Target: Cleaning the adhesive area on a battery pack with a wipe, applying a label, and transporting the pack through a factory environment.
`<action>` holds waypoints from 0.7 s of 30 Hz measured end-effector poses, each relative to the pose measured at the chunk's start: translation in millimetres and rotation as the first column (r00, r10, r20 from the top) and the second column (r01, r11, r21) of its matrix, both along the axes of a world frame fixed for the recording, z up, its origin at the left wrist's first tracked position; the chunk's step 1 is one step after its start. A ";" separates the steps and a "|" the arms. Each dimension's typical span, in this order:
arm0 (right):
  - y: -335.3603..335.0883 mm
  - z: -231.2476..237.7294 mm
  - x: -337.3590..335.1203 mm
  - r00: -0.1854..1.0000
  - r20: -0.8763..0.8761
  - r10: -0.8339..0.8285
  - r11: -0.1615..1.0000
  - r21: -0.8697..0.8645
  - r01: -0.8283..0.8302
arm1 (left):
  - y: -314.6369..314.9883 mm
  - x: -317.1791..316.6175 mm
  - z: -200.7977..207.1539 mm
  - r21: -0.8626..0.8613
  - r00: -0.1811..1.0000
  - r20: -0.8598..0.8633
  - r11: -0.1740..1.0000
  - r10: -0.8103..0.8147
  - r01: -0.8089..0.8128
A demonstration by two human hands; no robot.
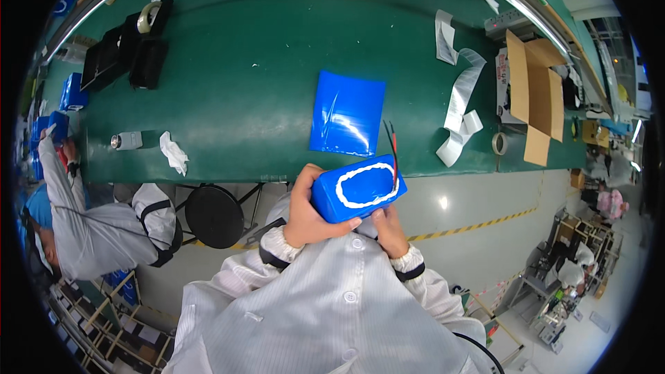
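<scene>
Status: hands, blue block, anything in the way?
Left hand and right hand gripping blue block. White oval bead on its face, red and black wires rising at its right end. Blue sheet beyond, on green bench; nothing blocking hands.

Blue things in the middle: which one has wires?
The blue block, held between the left hand and right hand: black and red wires rise near its right end. The blue sheet on the table shows none.
</scene>
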State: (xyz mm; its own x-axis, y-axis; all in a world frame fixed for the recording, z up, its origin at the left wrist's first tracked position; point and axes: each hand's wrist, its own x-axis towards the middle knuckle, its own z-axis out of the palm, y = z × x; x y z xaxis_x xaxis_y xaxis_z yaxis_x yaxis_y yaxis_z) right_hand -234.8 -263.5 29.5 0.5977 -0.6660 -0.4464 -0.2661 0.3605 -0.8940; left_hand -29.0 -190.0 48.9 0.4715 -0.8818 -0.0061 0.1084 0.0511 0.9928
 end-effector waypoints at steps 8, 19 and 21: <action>-122.0 29.7 -65.7 0.979 -0.129 -0.157 0.979 -0.151 0.137 | -57.2 -65.9 -5.0 0.137 0.998 -0.014 0.989 0.058 -0.055; -201.6 -2.6 -73.4 0.987 -0.078 0.139 0.963 0.244 -0.116 | -114.0 -154.8 -44.1 0.110 0.914 0.350 0.960 0.205 -0.258; -217.8 -3.8 -51.8 0.988 -0.086 0.127 0.972 0.211 -0.107 | -130.2 -158.5 -50.2 0.034 0.791 0.503 0.907 0.347 -0.420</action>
